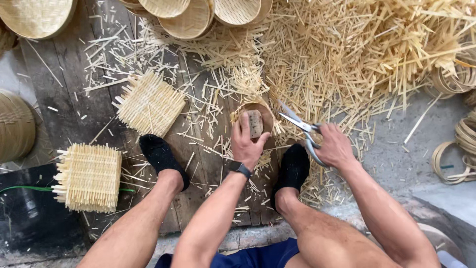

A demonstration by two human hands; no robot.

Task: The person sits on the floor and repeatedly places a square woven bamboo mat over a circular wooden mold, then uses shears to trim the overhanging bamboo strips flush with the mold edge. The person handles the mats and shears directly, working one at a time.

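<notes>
Bare arms, black wristwatch, black socks, seemingly dark blue shorts

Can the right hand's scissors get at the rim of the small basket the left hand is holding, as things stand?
Probably yes. The right hand holds the scissors open, blades pointing at the small basket, nothing between them. The left hand grips its near side, away from the blades.

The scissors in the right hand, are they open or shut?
Open: the scissors show two blades spread apart, tips pointing up-left.
</notes>
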